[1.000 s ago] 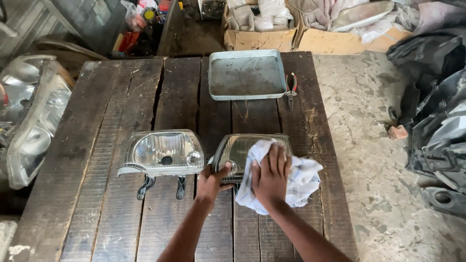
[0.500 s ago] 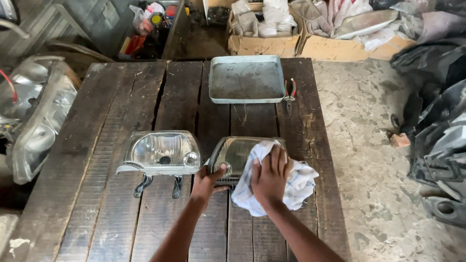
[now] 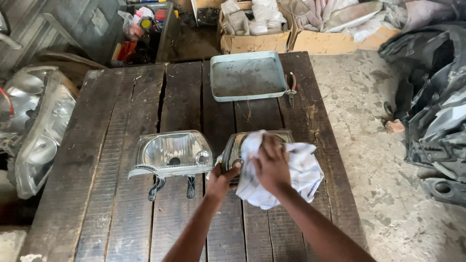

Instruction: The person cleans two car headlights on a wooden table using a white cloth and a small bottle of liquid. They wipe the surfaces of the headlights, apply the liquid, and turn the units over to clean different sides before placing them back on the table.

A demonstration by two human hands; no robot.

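Two car headlights lie on a dark plank table (image 3: 121, 194). The left headlight (image 3: 171, 153) lies face up with its brackets toward me, untouched. My left hand (image 3: 222, 177) grips the near left corner of the right headlight (image 3: 233, 148). My right hand (image 3: 272, 165) presses a crumpled white cloth (image 3: 303, 172) onto that headlight's lens, covering most of it.
A shallow grey metal tray (image 3: 247, 75) sits at the table's far edge with red-handled pliers (image 3: 292, 87) beside it. More headlights (image 3: 34, 131) lean at the left. Cardboard boxes (image 3: 252, 41) stand behind; dark car body parts (image 3: 432, 111) lie on the concrete floor at right.
My right hand with the cloth has shifted slightly left across the right headlight's lens. My left hand keeps its hold on the corner.
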